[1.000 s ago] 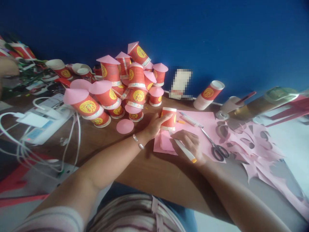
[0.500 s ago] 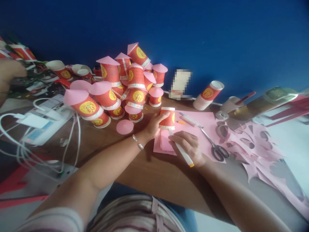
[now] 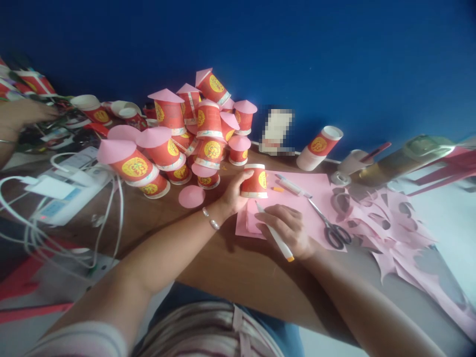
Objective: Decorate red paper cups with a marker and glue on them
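Note:
My left hand [image 3: 235,192] grips a red paper cup [image 3: 254,181] with a yellow emblem, its white rim facing down. In my right hand [image 3: 288,225] is a white marker [image 3: 278,242] with an orange end, its tip close to the cup's lower rim. Beneath both lie a stack of small pink papers [image 3: 253,221] and a larger pink sheet [image 3: 316,186]. On that sheet rest another marker [image 3: 288,185], a small orange cap [image 3: 277,189] and black-handled scissors [image 3: 336,234].
Red cups with pink cone tops [image 3: 167,111] are piled at the left, beside a pink disc [image 3: 191,196]. A white power strip [image 3: 65,193] with cables lies further left. Pink paper scraps [image 3: 390,223] cover the right side. Another person's hand [image 3: 33,113] reaches in at the far left.
The cup in my left hand has turned so more of its yellow emblem shows, and it has shifted slightly left. My right hand moved slightly with the marker. The other person's hand moved right.

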Demonstrator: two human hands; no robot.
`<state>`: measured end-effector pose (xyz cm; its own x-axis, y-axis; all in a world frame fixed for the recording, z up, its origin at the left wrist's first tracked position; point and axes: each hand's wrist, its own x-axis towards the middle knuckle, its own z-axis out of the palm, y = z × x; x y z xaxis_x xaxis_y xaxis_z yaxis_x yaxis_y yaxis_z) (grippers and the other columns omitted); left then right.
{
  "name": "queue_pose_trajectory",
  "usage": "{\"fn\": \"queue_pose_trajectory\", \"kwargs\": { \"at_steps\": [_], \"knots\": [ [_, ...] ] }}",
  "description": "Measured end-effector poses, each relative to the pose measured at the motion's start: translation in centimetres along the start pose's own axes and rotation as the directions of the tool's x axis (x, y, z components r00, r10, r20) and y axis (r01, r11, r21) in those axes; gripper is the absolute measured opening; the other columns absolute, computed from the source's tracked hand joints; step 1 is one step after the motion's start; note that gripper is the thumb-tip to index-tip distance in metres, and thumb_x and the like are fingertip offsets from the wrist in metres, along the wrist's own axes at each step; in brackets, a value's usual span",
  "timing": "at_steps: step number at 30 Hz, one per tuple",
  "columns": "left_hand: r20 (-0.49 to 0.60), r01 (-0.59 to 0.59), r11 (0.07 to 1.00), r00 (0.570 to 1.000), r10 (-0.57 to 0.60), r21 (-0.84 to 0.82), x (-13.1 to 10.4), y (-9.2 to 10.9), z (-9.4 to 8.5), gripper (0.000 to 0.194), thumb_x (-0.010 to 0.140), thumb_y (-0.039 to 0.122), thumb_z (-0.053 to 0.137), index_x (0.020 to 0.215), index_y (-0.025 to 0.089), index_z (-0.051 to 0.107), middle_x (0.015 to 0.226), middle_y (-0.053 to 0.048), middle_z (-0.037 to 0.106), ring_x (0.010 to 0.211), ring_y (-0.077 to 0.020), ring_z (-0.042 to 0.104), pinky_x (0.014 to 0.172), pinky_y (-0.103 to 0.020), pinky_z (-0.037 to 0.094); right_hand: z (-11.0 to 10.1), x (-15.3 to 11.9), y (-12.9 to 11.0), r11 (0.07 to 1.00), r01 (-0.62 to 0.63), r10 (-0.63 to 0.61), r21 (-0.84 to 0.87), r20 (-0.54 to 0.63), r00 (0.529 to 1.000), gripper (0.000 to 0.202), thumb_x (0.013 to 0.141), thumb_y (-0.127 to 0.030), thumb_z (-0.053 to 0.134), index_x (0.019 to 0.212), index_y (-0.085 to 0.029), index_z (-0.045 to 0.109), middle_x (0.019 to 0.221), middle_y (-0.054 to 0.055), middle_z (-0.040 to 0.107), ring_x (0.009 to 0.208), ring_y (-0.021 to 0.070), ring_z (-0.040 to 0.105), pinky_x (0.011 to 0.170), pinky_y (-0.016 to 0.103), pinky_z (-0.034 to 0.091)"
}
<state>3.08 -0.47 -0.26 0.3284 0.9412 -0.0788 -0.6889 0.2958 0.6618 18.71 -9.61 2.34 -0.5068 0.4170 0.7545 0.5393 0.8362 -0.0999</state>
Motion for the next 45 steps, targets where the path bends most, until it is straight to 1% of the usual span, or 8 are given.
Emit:
{"fn": "queue_pose_trajectory", "kwargs": {
  "at_steps": [5, 9, 11, 15, 23, 32, 45],
  "knots": [
    [-0.004, -0.008, 0.999, 1.0, 0.008, 0.052, -0.1, -0.1, 0.0, 0.029, 0.078, 0.041, 0.079, 0.092, 0.017, 0.073, 0.086, -0.003, 0.072, 0.083, -0.0184, 0.067, 0.074, -0.03, 0.054, 0.3, -0.5, 0.2, 0.995, -0.066, 0.067, 0.073, -0.023, 0.997, 0.024, 0.094, -0.012, 0.065, 0.116, -0.018, 0.059, 0.085, 0.005, 0.071, 0.069, 0.0161, 0.066, 0.061, 0.03, 0.055],
    [0.005, -0.058, 0.992, 0.998, 0.058, 0.116, -0.3, -0.3, 0.2, 0.03, 0.075, 0.04, 0.084, 0.089, 0.016, 0.072, 0.085, -0.003, 0.071, 0.081, -0.017, 0.067, 0.077, -0.031, 0.052, 0.3, -0.5, 0.3, 0.99, -0.1, 0.105, 0.1, -0.048, 0.993, 0.023, 0.093, -0.011, 0.065, 0.113, -0.019, 0.06, 0.085, 0.004, 0.071, 0.071, 0.0164, 0.068, 0.063, 0.029, 0.056],
    [0.015, -0.078, 0.986, 0.997, 0.077, 0.144, -0.4, -0.3, 0.4, 0.029, 0.075, 0.039, 0.085, 0.088, 0.017, 0.071, 0.085, -0.003, 0.071, 0.08, -0.0167, 0.066, 0.078, -0.031, 0.052, 0.2, -0.2, 0.3, 0.99, -0.106, 0.111, 0.094, -0.054, 0.992, 0.02, 0.093, -0.011, 0.065, 0.111, -0.019, 0.062, 0.084, 0.004, 0.07, 0.071, 0.0159, 0.068, 0.063, 0.028, 0.057],
    [0.029, -0.081, 0.979, 0.997, 0.077, 0.186, -0.6, -0.2, 0.5, 0.029, 0.076, 0.041, 0.084, 0.086, 0.017, 0.072, 0.083, -0.003, 0.071, 0.077, -0.0164, 0.065, 0.075, -0.031, 0.05, 0.1, 0.1, 0.2, 0.992, -0.099, 0.104, 0.08, -0.063, 0.993, 0.017, 0.093, -0.01, 0.064, 0.108, -0.019, 0.063, 0.082, 0.003, 0.069, 0.07, 0.0151, 0.069, 0.062, 0.027, 0.058],
    [0.032, -0.071, 0.977, 0.997, 0.066, 0.204, -0.8, 0.0, 0.8, 0.03, 0.075, 0.041, 0.086, 0.083, 0.017, 0.071, 0.08, -0.002, 0.068, 0.073, -0.0159, 0.064, 0.072, -0.031, 0.05, 0.4, -0.2, 0.3, 0.99, -0.135, 0.138, 0.039, -0.079, 0.987, 0.014, 0.094, -0.012, 0.065, 0.103, -0.021, 0.058, 0.079, 0.001, 0.069, 0.066, 0.0138, 0.068, 0.06, 0.026, 0.057],
    [0.06, -0.075, 0.966, 0.996, 0.062, 0.246, -1.0, 0.3, 1.1, 0.032, 0.074, 0.044, 0.085, 0.082, 0.017, 0.069, 0.078, -0.002, 0.066, 0.071, -0.0156, 0.06, 0.07, -0.031, 0.047, 0.6, -0.6, 0.5, 0.99, -0.133, 0.136, 0.049, -0.064, 0.989, 0.016, 0.092, -0.012, 0.065, 0.103, -0.021, 0.059, 0.079, 0.001, 0.07, 0.067, 0.014, 0.067, 0.061, 0.026, 0.055],
    [0.038, -0.071, 0.97, 0.997, 0.064, 0.233, -1.4, 0.6, 1.6, 0.032, 0.073, 0.043, 0.086, 0.081, 0.017, 0.069, 0.076, -0.002, 0.064, 0.069, -0.0149, 0.058, 0.068, -0.031, 0.046, 0.5, -0.5, 0.4, 0.988, -0.128, 0.132, 0.083, -0.052, 0.99, 0.018, 0.091, -0.008, 0.066, 0.104, -0.019, 0.061, 0.082, 0.003, 0.069, 0.07, 0.0149, 0.067, 0.064, 0.027, 0.055]
  ]
}}
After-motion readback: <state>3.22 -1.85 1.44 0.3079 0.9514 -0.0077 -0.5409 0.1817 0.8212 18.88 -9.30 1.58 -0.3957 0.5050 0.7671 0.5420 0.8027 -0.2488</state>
